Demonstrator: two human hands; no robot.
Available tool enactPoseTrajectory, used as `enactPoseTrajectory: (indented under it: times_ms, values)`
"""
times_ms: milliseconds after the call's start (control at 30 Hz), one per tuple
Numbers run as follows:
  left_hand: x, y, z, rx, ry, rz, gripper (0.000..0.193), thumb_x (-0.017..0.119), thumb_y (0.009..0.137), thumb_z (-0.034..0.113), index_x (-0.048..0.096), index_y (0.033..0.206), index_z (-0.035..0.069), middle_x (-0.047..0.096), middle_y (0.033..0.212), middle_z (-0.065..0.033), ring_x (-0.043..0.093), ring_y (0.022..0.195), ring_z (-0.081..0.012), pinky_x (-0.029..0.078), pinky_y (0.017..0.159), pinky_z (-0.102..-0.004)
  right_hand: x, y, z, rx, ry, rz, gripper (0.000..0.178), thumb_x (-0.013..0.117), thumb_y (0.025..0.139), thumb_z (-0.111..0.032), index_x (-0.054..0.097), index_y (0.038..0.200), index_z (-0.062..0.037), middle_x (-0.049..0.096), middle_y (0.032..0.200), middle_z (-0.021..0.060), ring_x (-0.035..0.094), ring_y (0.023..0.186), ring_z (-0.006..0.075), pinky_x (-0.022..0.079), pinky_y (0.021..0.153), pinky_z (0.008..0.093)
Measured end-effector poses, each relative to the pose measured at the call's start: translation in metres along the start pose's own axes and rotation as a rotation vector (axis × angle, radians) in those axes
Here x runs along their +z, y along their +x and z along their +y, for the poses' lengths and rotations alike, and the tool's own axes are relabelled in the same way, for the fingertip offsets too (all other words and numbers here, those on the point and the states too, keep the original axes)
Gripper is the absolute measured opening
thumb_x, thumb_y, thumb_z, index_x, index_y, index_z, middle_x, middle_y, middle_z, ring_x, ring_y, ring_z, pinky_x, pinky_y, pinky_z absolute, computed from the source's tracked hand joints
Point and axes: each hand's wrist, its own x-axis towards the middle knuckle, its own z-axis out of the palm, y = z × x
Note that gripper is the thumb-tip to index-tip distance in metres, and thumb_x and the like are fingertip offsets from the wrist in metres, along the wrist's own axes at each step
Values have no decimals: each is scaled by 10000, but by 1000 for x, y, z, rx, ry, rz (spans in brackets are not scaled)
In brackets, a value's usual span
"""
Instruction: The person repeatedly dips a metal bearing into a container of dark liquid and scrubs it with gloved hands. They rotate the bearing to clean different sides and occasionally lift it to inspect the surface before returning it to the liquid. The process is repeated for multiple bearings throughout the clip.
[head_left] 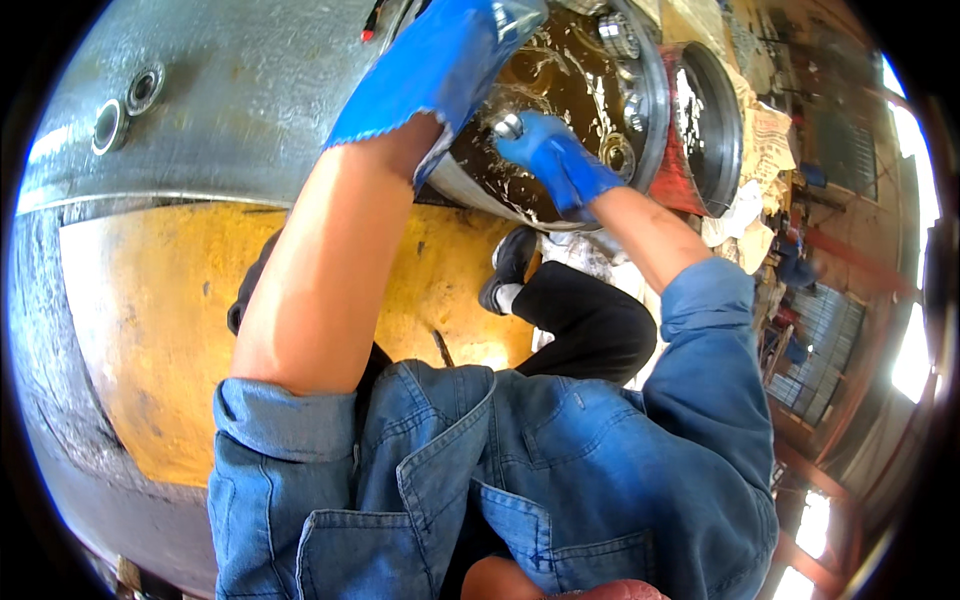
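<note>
A round metal tub (pixel 655 85) holds brown, oily-looking liquid, with several bearings (pixel 618 36) along its far and right side. My right hand (pixel 558 162), in a blue rubber glove, is closed on a small shiny metal part (pixel 508 127) over the liquid; the fingers cover much of it, so its exact kind is unclear. My left hand (pixel 430 72), in a long blue glove, stretches across the tub's left side to the top edge of the picture. Its fingers are cut off or hidden, and I cannot see what they hold.
Two bearing rings (pixel 110 126) lie on the wet grey metal surface at left, with a black and red tool (pixel 370 20) farther along. A red drum (pixel 680 135) stands right of the tub, beside rags (pixel 765 140). My foot (pixel 513 262) is near a yellow panel (pixel 160 320).
</note>
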Motion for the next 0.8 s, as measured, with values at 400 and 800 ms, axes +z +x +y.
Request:
enactPoseTrajectory:
  times_ms: [400, 800]
  values:
    - [6, 2, 26, 61, 18, 15, 372, 615, 995, 294, 626, 1224, 0, 683, 1024, -141, 620, 930, -209, 505, 838, -346, -10, -5, 2, -94, -44, -40, 364, 665, 838, -398, 695, 1034, -93, 733, 910, 145, 712, 838, 327, 559, 781, 415]
    - [6, -2, 30, 76, 29, 27, 409, 617, 1000, 308, 621, 1254, -12, 696, 1046, -136, 630, 956, -199, 503, 856, -337, -10, -6, 2, -50, 16, 15, 366, 678, 823, -397, 696, 1042, -104, 736, 913, 164, 718, 873, 344, 563, 805, 448]
